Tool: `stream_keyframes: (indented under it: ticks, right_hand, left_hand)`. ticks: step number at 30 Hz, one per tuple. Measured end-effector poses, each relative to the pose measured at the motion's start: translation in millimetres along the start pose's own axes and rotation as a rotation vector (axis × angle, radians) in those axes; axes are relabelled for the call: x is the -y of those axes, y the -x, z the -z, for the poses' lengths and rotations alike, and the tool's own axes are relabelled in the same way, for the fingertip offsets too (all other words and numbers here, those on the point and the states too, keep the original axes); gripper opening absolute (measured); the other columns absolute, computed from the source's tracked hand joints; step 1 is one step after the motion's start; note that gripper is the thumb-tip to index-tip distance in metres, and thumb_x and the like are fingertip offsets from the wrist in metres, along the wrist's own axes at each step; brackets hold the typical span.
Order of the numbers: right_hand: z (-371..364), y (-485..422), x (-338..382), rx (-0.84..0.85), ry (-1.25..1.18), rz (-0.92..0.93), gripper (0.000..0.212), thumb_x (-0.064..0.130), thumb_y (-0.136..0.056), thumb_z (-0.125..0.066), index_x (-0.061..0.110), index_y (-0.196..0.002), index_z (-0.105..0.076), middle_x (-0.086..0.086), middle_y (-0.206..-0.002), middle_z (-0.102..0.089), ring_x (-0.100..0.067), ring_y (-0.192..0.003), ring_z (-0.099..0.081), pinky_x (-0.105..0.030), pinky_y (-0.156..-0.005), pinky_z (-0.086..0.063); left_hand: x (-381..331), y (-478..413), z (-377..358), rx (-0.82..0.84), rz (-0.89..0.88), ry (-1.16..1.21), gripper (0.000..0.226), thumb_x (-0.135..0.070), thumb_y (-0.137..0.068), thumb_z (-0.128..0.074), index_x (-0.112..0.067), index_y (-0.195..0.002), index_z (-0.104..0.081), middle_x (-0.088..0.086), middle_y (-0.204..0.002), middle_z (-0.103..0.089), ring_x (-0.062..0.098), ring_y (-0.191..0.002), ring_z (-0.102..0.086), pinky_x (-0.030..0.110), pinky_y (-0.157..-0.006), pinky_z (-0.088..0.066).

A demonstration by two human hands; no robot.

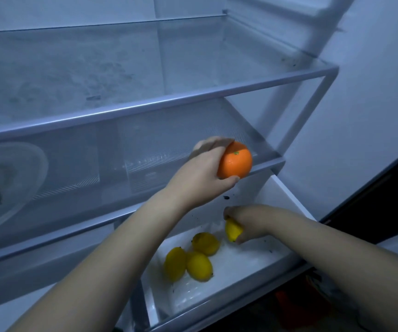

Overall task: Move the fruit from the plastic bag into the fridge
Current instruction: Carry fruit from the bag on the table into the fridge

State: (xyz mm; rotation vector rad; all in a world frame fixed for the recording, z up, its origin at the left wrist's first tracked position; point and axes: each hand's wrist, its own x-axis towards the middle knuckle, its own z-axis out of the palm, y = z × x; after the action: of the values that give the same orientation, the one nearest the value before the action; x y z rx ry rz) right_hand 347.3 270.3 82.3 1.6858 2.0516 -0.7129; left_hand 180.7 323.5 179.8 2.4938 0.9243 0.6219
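I watched the left hand [200, 173] gripping an orange [235, 160], fingers curled over its top and thumb under it. It held the fruit up against the front edge of the lower glass shelf [73, 233] and above the open white drawer [286, 195] of the fridge. The right hand [248, 221] was down inside that drawer near its back wall, fingers closed round a lemon [233, 230] that pointed downward, clear of the floor as far as I could tell. Three more lemons [199, 265] lay together on the drawer floor, touching one another, just left of the right hand. The upper glass shelf [145, 106] sat above.
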Motion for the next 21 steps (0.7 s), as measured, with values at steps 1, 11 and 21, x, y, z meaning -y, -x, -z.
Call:
stream_keyframes:
  ticks: [1, 11, 21]
  right_hand:
    - [0.1, -2.2, 0.8, 0.034, 0.035, 0.020, 0.068, 0.039, -0.076, -0.072, 0.023, -0.132, -0.036, -0.002, -0.126, -0.053, -0.022, -0.102, -0.055, -0.036, -0.078, -0.048]
    - [-14.1, -22.1, 1.9, -0.056, 0.074, 0.118, 0.066, 0.034, -0.076, -0.073, 0.013, -0.127, -0.038, -0.012, -0.121, -0.051, -0.027, -0.098, -0.055, -0.031, -0.068, -0.040]
    - [-27.4, -34.1, -4.5, -0.053, 0.086, 0.113, 0.071, 0.032, -0.073, -0.076, 0.015, -0.131, -0.039, -0.011, -0.122, -0.049, -0.028, -0.098, -0.055, -0.034, -0.072, -0.046]
  left_hand:
    - [0.0, -1.4, -1.3, 0.001, 0.000, 0.003, 0.072, -0.040, -0.081, -0.065, -0.024, -0.142, -0.031, -0.005, -0.145, -0.033, 0.012, -0.134, -0.022, 0.028, -0.104, -0.029]
    - [5.3, -21.5, -6.1, 0.017, 0.054, 0.081, 0.074, -0.041, -0.081, -0.068, -0.026, -0.143, -0.030, -0.004, -0.144, -0.034, 0.015, -0.129, -0.028, 0.025, -0.097, -0.027]
    - [8.8, -24.7, -13.6, 0.025, 0.075, 0.104, 0.075, -0.042, -0.081, -0.068, -0.025, -0.143, -0.030, -0.004, -0.144, -0.035, 0.015, -0.129, -0.029, 0.027, -0.099, -0.028]
